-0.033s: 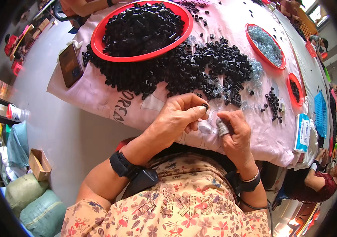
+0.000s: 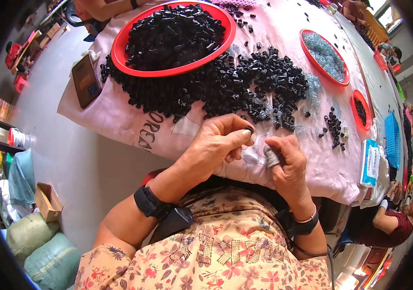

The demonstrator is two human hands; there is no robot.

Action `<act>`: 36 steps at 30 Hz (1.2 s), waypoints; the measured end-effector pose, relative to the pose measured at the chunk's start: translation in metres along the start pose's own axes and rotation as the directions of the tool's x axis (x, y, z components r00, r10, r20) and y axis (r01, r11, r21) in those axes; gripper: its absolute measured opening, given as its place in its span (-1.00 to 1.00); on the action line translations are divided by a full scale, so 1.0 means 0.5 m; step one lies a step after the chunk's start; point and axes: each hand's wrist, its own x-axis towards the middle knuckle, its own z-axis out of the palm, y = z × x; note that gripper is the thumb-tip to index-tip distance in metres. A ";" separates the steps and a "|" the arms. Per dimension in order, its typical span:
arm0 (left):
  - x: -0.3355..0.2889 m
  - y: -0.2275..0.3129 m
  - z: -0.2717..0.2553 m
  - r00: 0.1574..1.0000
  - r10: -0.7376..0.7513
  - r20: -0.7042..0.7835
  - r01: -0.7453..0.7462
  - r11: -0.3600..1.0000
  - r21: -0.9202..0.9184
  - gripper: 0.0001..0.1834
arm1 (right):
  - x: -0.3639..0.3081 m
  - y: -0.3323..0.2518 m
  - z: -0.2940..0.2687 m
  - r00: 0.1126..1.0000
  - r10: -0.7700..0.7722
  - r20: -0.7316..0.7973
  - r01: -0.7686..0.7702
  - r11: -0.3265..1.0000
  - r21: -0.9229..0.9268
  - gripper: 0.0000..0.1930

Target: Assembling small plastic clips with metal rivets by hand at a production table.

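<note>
Head view: a person sits at a long work table, both hands together at its near edge.
Table cloth (image 2: 308,164): pale pink, draped over the table edge; both hands rest on it.
Heap of black parts (image 2: 225,82): straight beyond the fingertips, spreading away toward a red tray (image 2: 119,46) piled with more of them.
Clear parts (image 2: 308,89): a thin scatter beyond and to the right of the fingers, mixed into the heap's edge.
Left hand (image 2: 213,145): thumb and forefinger pinched shut on one small black part (image 2: 250,129), held at the fingertips, just left of the other hand.
Right hand (image 2: 288,164): fingers curled in, forefinger in a grey ribbed finger cot (image 2: 270,157); whether it grips anything I cannot tell.
Key relation: the pinched part sits between the two hands, touching the left fingers and near the right; its long axis is too small to judge.
Nearer hand to the heap: the left.
</note>
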 end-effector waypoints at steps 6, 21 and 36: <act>-0.001 0.025 -0.011 0.983 0.112 -0.148 -0.119 0.992 -0.037 -0.84 | 0.001 0.000 -0.005 1.000 0.001 0.011 -0.001 1.000 0.000 -0.72; 0.006 0.004 -0.023 0.971 0.139 -0.195 -0.130 0.990 0.057 -0.83 | 0.005 -0.002 -0.007 0.995 -0.092 0.026 0.095 0.990 -0.108 -0.79; -0.005 -0.005 0.013 0.987 -0.104 0.122 0.070 0.965 0.253 -0.81 | 0.010 0.060 -0.074 0.990 -0.003 -0.142 -0.061 0.896 -0.441 -0.68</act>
